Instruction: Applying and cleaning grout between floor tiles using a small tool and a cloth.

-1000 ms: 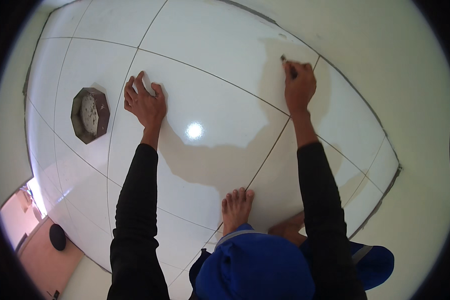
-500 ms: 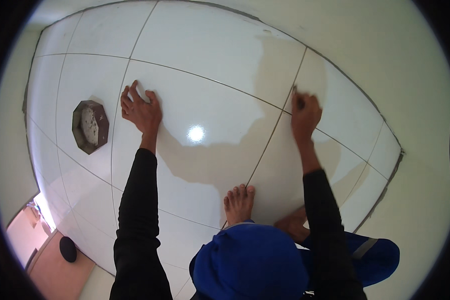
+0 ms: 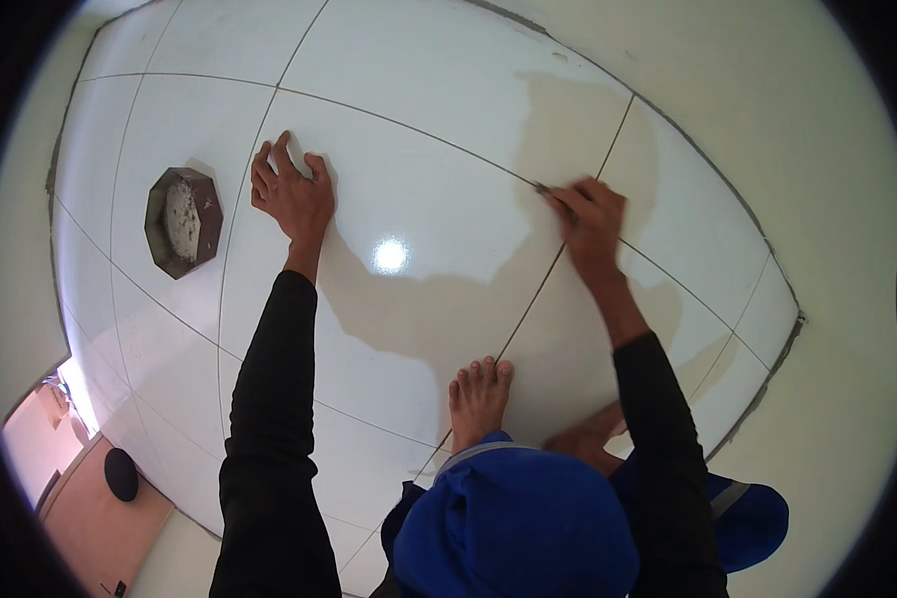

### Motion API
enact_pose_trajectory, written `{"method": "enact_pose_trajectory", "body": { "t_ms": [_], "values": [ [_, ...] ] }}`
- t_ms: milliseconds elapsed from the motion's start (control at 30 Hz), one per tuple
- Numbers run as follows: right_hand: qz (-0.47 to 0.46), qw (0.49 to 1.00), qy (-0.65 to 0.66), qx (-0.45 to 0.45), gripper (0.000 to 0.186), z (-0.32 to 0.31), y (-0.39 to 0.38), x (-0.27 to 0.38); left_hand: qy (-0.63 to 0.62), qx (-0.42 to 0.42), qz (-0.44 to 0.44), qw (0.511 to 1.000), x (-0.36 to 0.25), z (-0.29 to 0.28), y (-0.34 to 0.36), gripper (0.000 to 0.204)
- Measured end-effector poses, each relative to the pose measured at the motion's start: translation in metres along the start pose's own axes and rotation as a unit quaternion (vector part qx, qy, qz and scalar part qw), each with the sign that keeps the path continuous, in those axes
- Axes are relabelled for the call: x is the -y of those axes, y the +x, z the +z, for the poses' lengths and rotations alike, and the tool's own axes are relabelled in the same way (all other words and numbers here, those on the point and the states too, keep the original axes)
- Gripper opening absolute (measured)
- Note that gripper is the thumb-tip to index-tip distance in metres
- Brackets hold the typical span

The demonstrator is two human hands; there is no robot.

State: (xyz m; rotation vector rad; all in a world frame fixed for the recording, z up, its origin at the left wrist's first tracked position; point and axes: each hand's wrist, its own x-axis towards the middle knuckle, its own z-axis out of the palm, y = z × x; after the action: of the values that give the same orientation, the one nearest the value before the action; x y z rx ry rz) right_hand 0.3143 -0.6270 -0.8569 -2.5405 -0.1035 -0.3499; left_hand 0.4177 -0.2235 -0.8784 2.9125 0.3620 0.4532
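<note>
My left hand [image 3: 292, 194] rests on the glossy white tiled floor [image 3: 409, 179] with bent fingers spread, holding nothing. To its left is an octagonal dark pan [image 3: 206, 214] with pale, speckled material inside. My right hand [image 3: 590, 214] is closed round a small, thin tool [image 3: 540, 188], which looks like a dark scraper or blade, held at a grout line near where lines cross. Much of the tool is hidden by my fingers and blurred.
My bare foot [image 3: 478, 399] and knee in blue trousers [image 3: 513, 518] take up the bottom centre. Pale walls [image 3: 817, 179] edge the floor. At lower left are an opening and a light wooden panel [image 3: 100, 528] with a dark oval object [image 3: 121, 474].
My right hand has moved down from the upper right, and the tool now angles left along another grout line. My left hand stays spread on the floor as the view shifts slightly.
</note>
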Motion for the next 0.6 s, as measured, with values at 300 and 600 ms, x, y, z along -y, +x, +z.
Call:
{"method": "enact_pose_trajectory", "body": {
  "t_ms": [300,600],
  "values": [
    [0.022,0.997,0.034,-0.065,0.016,0.006,-0.013,-0.006,0.003,-0.031,0.004,1.0,-0.01,0.013,-0.003,0.049],
    [0.258,0.958,0.008,-0.124,0.012,0.024,-0.063,0.045,0.015,-0.021,0.004,1.0,0.002,0.004,0.001,0.05]
  ]
}}
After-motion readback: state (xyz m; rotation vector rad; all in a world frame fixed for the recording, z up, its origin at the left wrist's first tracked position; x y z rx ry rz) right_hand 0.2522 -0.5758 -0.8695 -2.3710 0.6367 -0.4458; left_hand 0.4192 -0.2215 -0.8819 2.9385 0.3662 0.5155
